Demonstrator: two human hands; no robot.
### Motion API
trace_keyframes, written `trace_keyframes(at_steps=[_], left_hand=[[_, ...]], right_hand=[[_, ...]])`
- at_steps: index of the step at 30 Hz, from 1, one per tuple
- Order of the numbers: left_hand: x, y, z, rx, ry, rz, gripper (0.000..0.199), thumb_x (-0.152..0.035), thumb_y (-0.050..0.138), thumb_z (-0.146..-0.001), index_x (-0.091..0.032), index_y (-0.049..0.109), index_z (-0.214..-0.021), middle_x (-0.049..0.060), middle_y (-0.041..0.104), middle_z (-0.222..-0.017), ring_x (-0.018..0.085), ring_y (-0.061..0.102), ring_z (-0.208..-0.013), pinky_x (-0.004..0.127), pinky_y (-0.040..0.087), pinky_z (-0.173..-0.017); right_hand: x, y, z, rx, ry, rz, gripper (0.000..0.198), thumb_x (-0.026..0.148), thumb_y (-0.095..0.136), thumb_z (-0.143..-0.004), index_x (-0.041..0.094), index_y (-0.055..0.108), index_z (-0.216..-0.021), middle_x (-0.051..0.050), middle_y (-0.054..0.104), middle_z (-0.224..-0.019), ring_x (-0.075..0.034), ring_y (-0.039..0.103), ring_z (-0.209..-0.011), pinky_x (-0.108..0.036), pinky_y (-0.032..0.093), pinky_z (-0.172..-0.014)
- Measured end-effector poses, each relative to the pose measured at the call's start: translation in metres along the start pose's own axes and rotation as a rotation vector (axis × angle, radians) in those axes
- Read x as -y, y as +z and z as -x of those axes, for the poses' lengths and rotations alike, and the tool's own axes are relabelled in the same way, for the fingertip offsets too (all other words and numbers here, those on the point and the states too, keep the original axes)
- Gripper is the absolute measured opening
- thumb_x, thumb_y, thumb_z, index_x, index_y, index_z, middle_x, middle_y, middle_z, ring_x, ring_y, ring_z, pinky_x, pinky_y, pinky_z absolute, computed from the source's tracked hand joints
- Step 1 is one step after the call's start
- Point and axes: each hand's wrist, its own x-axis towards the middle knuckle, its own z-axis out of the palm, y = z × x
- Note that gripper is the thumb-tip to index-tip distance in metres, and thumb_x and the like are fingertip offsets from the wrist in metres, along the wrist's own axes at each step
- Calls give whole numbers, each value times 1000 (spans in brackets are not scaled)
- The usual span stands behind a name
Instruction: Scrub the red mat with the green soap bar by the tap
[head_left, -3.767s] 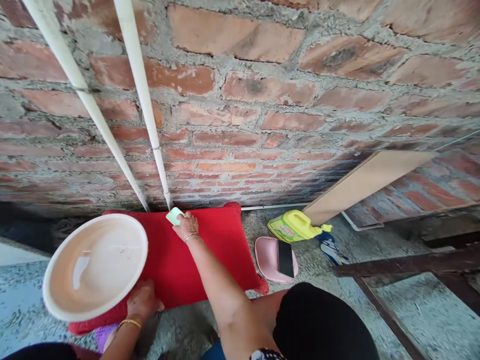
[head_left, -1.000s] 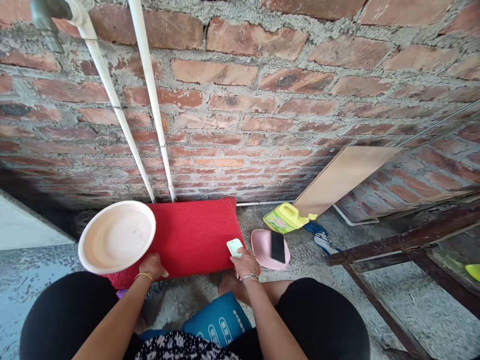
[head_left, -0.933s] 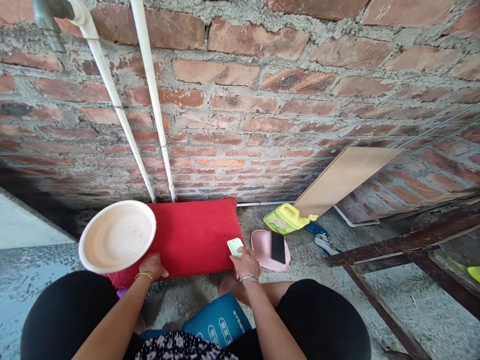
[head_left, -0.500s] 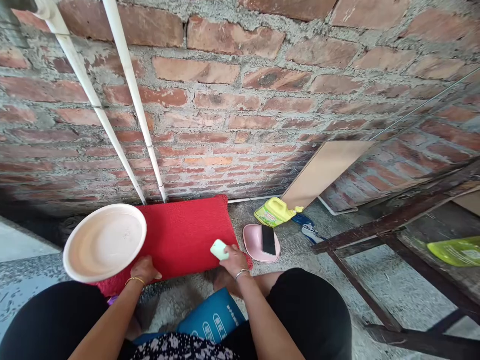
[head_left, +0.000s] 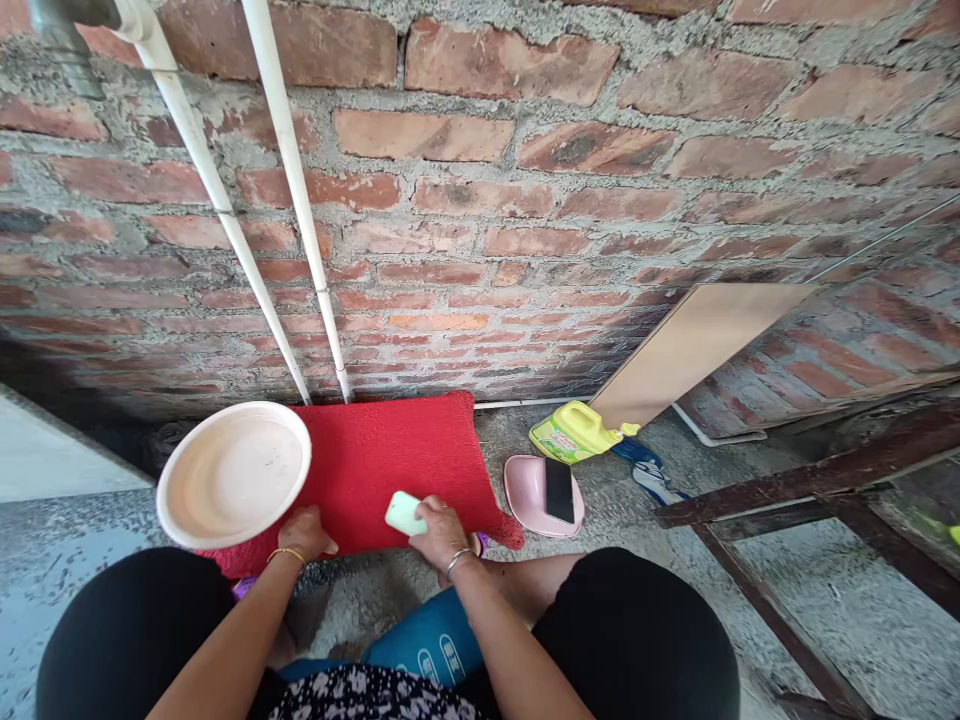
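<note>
A mint-green bar [head_left: 406, 513] stands out against a plain red cloth [head_left: 390, 450], with a cream basin [head_left: 184, 480] on the cloth's left end, a pink dish [head_left: 523, 488] and a bright-yellow jug [head_left: 574, 430] to its right, and a mottled red-and-grey brick wall [head_left: 450, 200] behind it.

Your basin [head_left: 240, 480] covers the left end of the cloth [head_left: 390, 440]. Your left hand [head_left: 304, 533] is at the near edge, just right of it. Your right hand [head_left: 439, 530] has the bar [head_left: 405, 512] above the near half, right of centre. Off the right edge: tub [head_left: 525, 490], phone [head_left: 558, 490] in its right side. Jug [head_left: 570, 430] behind the tub, board [head_left: 697, 345] behind the jug. Pipes [head_left: 300, 200] behind the far edge.
</note>
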Motion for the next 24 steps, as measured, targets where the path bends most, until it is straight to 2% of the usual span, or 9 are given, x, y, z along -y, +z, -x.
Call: trace_keyframes(at_steps=[4,6,7,9,13,15,17,22,24], left_hand=[[-1,-2,-1,28,-19,17,61,-35,72,-48,-13,59,-104,18,61,-114,28,61,-102,30,48,-78],[-1,-1,-2,30,-15,24,61,-34,72,-48,-12,60,-103,18,62,-114,28,61,-102,30,48,-78],[-1,-1,-2,26,-12,25,60,-34,73,-47,-13,60,-102,18,62,-114,28,62,-102,30,48,-78],[0,0,-3,22,-12,25,61,-35,73,-47,-13,60,-102,18,62,-114,28,62,-102,30,48,-79],[1,0,-2,20,-28,23,62,-36,73,-46,-14,59,-103,17,61,-115,27,61,-102,30,48,-79],[0,0,-2,19,-28,23,61,-36,73,-47,-15,59,-103,16,61,-115,27,61,-102,30,49,-79],[0,0,-1,16,-27,23,61,-36,73,-47,-15,59,-103,16,61,-115,27,61,-102,30,48,-80],[-2,-3,0,30,-37,19,64,-35,75,-46,-13,59,-104,17,61,-115,28,60,-104,30,48,-81],[-3,-4,1,36,-45,15,63,-35,75,-47,-14,59,-104,17,61,-115,27,60,-104,30,48,-81]], right_hand=[[-60,-39,0,-190,426,-66,20,26,69,-60,22,62,-78,-1,56,-87,-15,54,-75,-26,40,-71],[-68,-48,-2,-270,540,-79,18,32,67,-64,22,62,-79,-3,55,-85,-15,54,-73,-27,41,-69],[-65,-47,-5,-298,539,-92,19,34,66,-66,22,62,-79,-3,55,-85,-16,54,-73,-27,41,-69],[-45,-35,-9,-306,429,-126,20,35,67,-66,23,62,-80,-3,55,-87,-15,54,-76,-26,41,-71],[-1,0,-15,-144,74,-94,22,29,71,-61,25,62,-81,0,55,-93,-14,53,-81,-24,39,-75],[0,5,-14,-80,3,-38,22,27,71,-59,25,63,-80,1,56,-94,-14,53,-81,-24,38,-74],[-17,-3,-10,-91,72,-12,21,27,71,-59,25,62,-78,1,56,-93,-14,52,-80,-24,38,-73],[-69,-44,0,-246,575,-20,19,34,64,-69,21,63,-82,-5,55,-89,-18,54,-75,-29,40,-72],[-66,-49,-3,-314,577,-41,21,36,63,-71,19,63,-84,-7,55,-90,-19,55,-77,-31,40,-74]])
